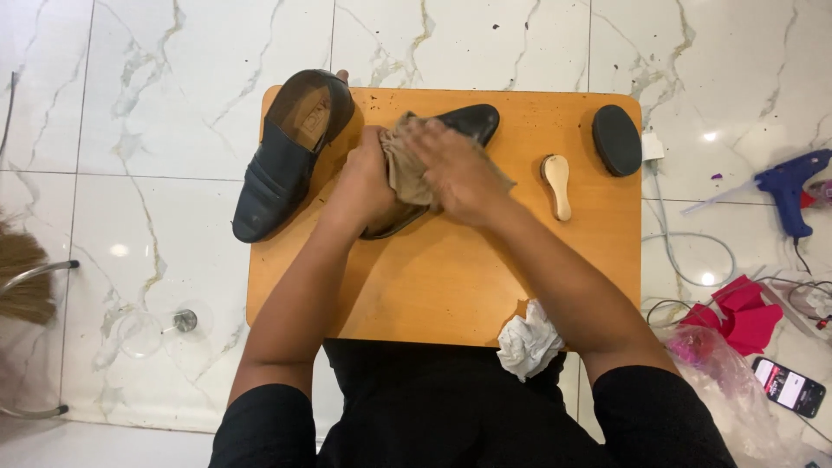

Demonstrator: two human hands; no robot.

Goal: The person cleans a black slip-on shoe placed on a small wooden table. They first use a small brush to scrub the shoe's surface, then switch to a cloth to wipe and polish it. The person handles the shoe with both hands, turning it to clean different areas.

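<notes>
Head view: left hand point(364, 178) is clasping a stiff black shoe point(459, 121) mid-bench point(433, 277), while right hand point(455, 169) is pressing a soft tan cloth point(403, 169) flat on it; fingers probably curled.

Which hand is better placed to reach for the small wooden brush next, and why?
Probably the right hand: the brush lies just to its right, while the left hand steadies the shoe farther away.
</notes>
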